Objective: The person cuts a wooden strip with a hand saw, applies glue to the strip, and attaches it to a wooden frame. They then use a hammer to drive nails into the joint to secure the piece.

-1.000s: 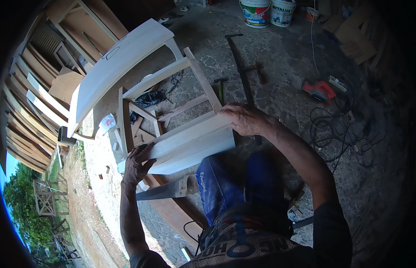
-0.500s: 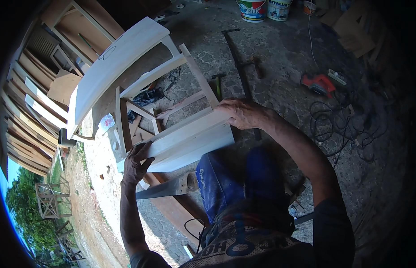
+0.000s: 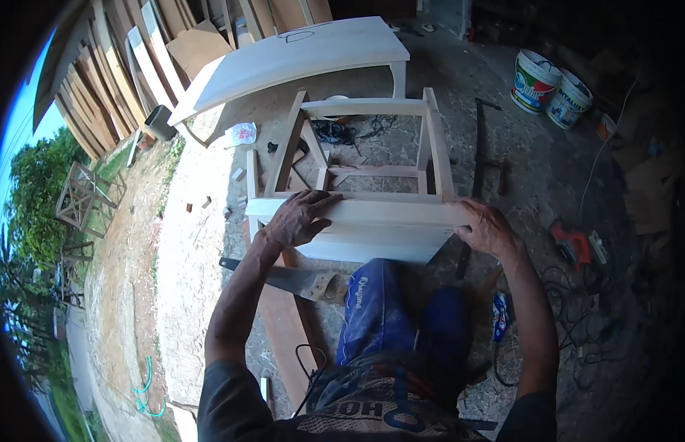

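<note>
Mid-picture, my left hand (image 3: 297,219) and right hand (image 3: 486,226) each pinch the pale board (image 3: 394,214) near an end, so I'd grip evenly to avoid twisting it.

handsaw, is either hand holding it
No, the left hand and right hand are both on the pale wooden frame, while the handsaw is beside the blue trousers.

Sunlit ground (image 3: 189,287) beside shaded floor (image 3: 530,173)
</note>
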### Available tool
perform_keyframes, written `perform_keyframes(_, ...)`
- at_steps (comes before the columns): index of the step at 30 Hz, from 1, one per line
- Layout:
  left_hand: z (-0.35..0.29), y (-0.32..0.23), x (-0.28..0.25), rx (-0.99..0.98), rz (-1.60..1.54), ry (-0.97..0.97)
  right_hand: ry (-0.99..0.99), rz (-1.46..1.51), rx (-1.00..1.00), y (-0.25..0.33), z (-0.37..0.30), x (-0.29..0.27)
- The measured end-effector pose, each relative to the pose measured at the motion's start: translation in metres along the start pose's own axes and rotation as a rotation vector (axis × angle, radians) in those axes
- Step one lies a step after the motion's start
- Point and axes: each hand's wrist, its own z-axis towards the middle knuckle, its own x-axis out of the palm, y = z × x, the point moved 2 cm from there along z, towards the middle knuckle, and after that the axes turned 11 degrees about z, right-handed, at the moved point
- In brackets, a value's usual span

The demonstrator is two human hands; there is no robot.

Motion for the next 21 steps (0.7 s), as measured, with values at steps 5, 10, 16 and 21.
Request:
perform_keyframes(5, -0.002, 0.002, 0.022, 0.104, 0.051, -0.132, 0.068, -0.054, -0.060, 0.001, 0.009, 0.004)
perform_keyframes(10, -0.002, 0.003, 0.026, 0.066, -0.044, -0.121, 0.108, -0.085, -0.121, -0.003, 0.011, 0.001)
perform_keyframes(16, 0.004, 0.005, 0.035, 0.069, -0.060, -0.113, 0.106, -0.075, -0.102, -0.018, 0.012, 0.004)
perform_keyframes(21, 0.003, 0.006, 0.038, 0.079, -0.016, -0.149, 0.142, -0.090, -0.051, -0.012, 0.018, -0.001)
